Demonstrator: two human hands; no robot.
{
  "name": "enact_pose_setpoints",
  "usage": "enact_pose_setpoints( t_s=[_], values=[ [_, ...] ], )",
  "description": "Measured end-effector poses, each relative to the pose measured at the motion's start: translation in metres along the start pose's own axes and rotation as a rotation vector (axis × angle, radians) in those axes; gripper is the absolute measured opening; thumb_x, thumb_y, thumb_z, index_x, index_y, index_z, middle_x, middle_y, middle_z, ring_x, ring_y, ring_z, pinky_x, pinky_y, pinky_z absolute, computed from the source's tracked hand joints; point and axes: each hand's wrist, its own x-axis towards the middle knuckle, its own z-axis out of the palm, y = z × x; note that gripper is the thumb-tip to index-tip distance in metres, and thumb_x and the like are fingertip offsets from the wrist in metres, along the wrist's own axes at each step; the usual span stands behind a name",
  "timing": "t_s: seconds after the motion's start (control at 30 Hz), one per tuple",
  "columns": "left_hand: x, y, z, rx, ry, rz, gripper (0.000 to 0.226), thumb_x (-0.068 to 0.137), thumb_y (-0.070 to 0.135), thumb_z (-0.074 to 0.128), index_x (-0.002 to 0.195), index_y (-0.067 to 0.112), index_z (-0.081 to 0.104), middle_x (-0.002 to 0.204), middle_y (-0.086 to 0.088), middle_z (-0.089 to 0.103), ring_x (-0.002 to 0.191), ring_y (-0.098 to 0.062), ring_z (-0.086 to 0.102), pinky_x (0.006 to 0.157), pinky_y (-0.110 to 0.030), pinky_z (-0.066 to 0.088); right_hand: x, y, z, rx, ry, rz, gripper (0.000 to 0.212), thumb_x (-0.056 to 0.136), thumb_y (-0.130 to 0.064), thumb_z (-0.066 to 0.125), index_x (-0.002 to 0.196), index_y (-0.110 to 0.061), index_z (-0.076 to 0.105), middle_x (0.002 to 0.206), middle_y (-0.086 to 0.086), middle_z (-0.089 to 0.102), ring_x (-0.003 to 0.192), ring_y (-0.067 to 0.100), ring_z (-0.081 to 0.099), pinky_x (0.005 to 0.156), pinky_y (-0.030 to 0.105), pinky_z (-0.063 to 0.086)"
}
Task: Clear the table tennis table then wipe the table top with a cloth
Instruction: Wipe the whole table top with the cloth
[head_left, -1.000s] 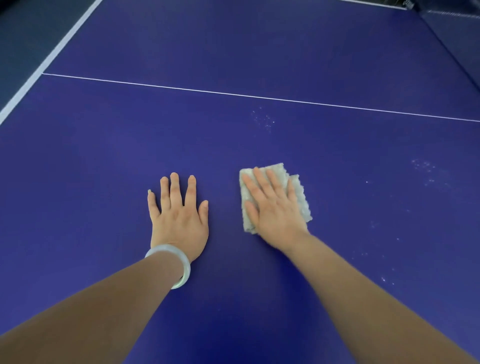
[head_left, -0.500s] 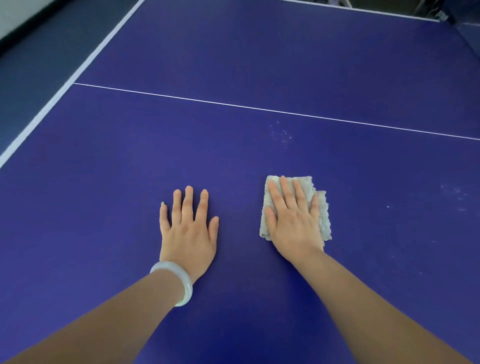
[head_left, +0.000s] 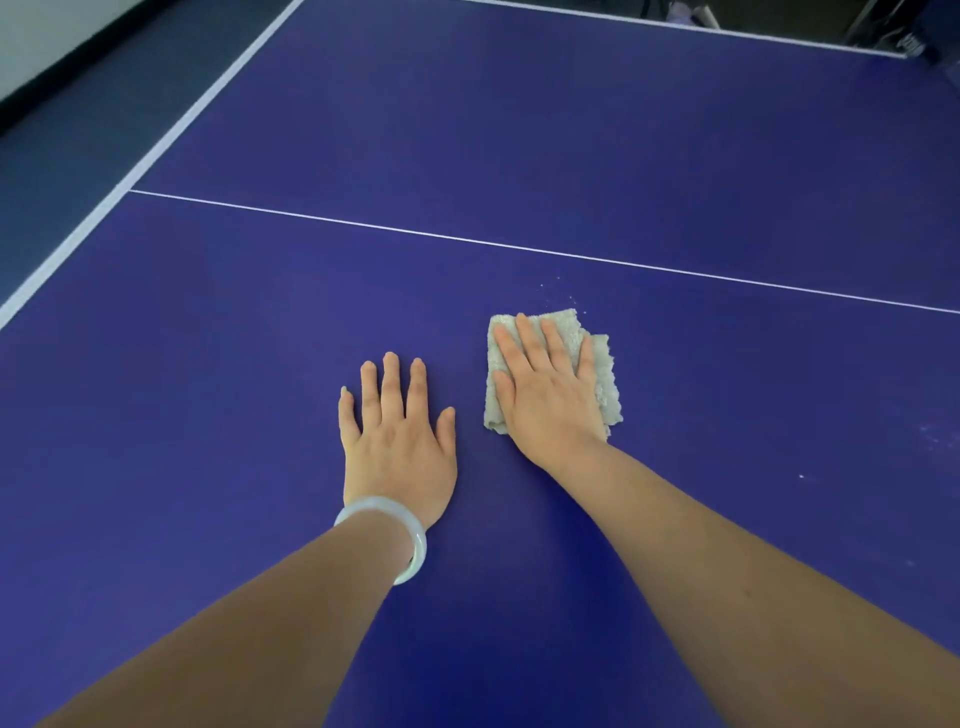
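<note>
Your right hand (head_left: 550, 400) lay flat on top of the cloth (head_left: 603, 375), with the fingers straight and close together. It pressed the cloth down and did not grip it. The cloth was a pale grey, nubbly rag folded into a rough rectangle. It rested on the deep blue bench (head_left: 249, 364), and its far edge and right edge showed past your fingers.

Just left of the cloth, and not touching it, your left hand (head_left: 397, 447) rested palm down on the bare bench top. Its fingers were slightly spread and relaxed, and it held nothing. A pale, milky bracelet (head_left: 411, 540) circled that wrist, nearer to you than the cloth.

Just beyond the cloth's far right corner sat a small scatter of white specks (head_left: 563, 296). Further off to the right of the cloth there was a fainter dusty patch (head_left: 935, 436).

Beyond the cloth, a thin white line (head_left: 467, 240) crossed the bench from left to right. Far to the left of the cloth, a broader white stripe (head_left: 171, 140) marked the bench edge, with dark blue floor (head_left: 67, 124) past it.

Far beyond the cloth and to its right, at the bench's far edge, was a dark object (head_left: 914, 47) with white lettering. The lettering was too small and blurred for you to read. No other writing or brand could be made out anywhere on the bench or the cloth.
</note>
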Motion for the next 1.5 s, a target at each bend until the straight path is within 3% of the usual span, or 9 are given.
enact_pose_setpoints(
  t_s=[0.3,0.57,0.7,0.8,1.0,1.13,1.3,1.37,1.5],
  values=[
    [0.002,0.002,0.002,0.009,-0.003,-0.015,0.069,0.096,0.053,0.002,0.157,0.022,0.006,0.165,-0.003,0.001,0.152,-0.023,-0.007,0.122,-0.047,-0.002,0.123,0.004,-0.023,-0.116,-0.073,0.029,0.061,0.101,-0.046,0.011,0.157,-0.024,0.006,0.165,0.003,0.008,0.151,0.03,-0.005,0.115,0.062,-0.013],
    [0.001,0.0,0.002,0.0,0.005,-0.009,0.068,0.097,0.052,0.004,0.157,0.021,0.008,0.165,-0.004,0.003,0.152,-0.025,-0.005,0.123,-0.048,-0.001,0.019,0.058,-0.017,0.054,-0.07,0.512,0.065,0.099,-0.051,0.01,0.158,-0.024,0.001,0.165,0.007,0.001,0.15,0.039,-0.004,0.115,0.066,0.001],
    [0.001,0.002,0.001,-0.003,0.009,-0.009,0.069,0.096,0.051,0.004,0.157,0.02,0.012,0.165,-0.006,0.007,0.152,-0.026,-0.002,0.122,-0.049,0.001,-0.052,0.021,-0.003,-0.043,-0.06,0.334,0.067,0.097,-0.052,0.009,0.158,-0.023,0.009,0.164,0.009,0.01,0.149,0.042,0.008,0.115,0.068,0.006],
    [0.0,0.002,-0.002,0.003,-0.005,-0.011,0.072,0.094,0.052,-0.001,0.157,0.02,0.01,0.165,-0.006,0.006,0.152,-0.026,-0.002,0.122,-0.049,0.001,-0.013,0.041,-0.005,-0.043,-0.08,0.224,0.065,0.096,-0.052,0.008,0.157,-0.028,0.006,0.165,0.002,0.004,0.149,0.037,0.007,0.116,0.065,0.001],
    [0.001,0.003,0.0,0.014,-0.008,-0.021,0.068,0.096,0.051,0.005,0.157,0.022,0.006,0.165,-0.004,0.002,0.152,-0.024,-0.005,0.123,-0.047,0.0,0.093,0.124,-0.023,0.115,-0.118,0.651,0.062,0.101,-0.049,0.011,0.157,-0.028,-0.001,0.166,0.004,-0.003,0.149,0.04,-0.008,0.113,0.07,-0.001],
    [-0.001,0.002,-0.002,-0.002,0.003,-0.02,0.07,0.095,0.051,0.004,0.157,0.02,0.01,0.165,-0.005,0.005,0.152,-0.025,-0.003,0.122,-0.048,0.001,0.034,0.067,-0.01,0.049,-0.056,0.498,0.063,0.099,-0.05,0.008,0.157,-0.028,0.001,0.166,0.004,0.0,0.15,0.04,-0.002,0.114,0.069,0.001],
    [0.0,0.002,-0.002,-0.021,0.0,-0.025,0.067,0.098,0.05,0.011,0.158,0.02,0.011,0.165,-0.006,0.006,0.152,-0.025,-0.002,0.122,-0.048,0.0,-0.082,0.038,-0.001,-0.011,-0.055,0.036,0.062,0.098,-0.049,0.019,0.155,-0.025,0.024,0.162,0.003,0.021,0.149,0.037,0.014,0.115,0.066,0.012],
    [0.001,0.002,-0.001,-0.011,0.0,-0.023,0.067,0.098,0.05,0.01,0.157,0.02,0.011,0.165,-0.006,0.006,0.152,-0.026,-0.001,0.122,-0.048,0.0,-0.071,0.085,-0.007,-0.059,-0.055,0.162,0.06,0.1,-0.049,0.016,0.156,-0.029,0.013,0.164,-0.001,0.011,0.15,0.032,0.008,0.117,0.063,0.008],
    [0.0,0.001,0.001,-0.01,-0.002,-0.015,0.066,0.099,0.05,0.012,0.157,0.019,0.011,0.165,-0.007,0.006,0.152,-0.027,-0.001,0.122,-0.048,0.0,-0.044,0.142,-0.022,0.087,-0.068,0.752,0.059,0.101,-0.045,0.013,0.157,-0.029,0.0,0.166,0.001,0.001,0.15,0.034,-0.003,0.116,0.065,0.003]
  ],
)
